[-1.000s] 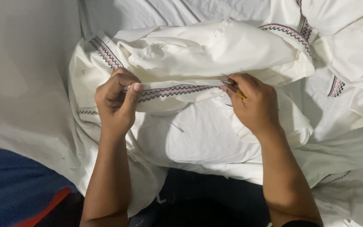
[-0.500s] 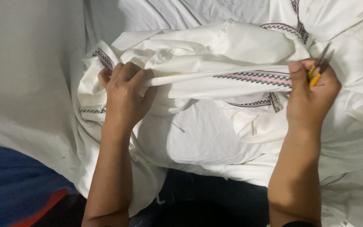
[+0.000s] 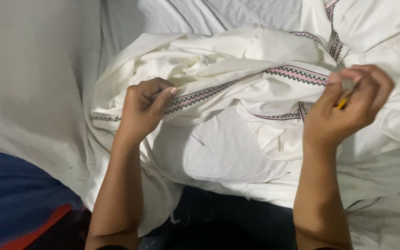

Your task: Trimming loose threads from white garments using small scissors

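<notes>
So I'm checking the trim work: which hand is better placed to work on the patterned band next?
Probably the right hand: it holds a small yellow tool right beside the band. The left hand is busy pinching the band's other end, keeping the white cloth taut.

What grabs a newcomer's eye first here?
The heap of white cloth filling the middle and right, crossed by a pink-and-black patterned trim. The left hand pinches the trim's left end; the right hand holds a small yellow tool at the right. A blue fabric sits at lower left.
</notes>
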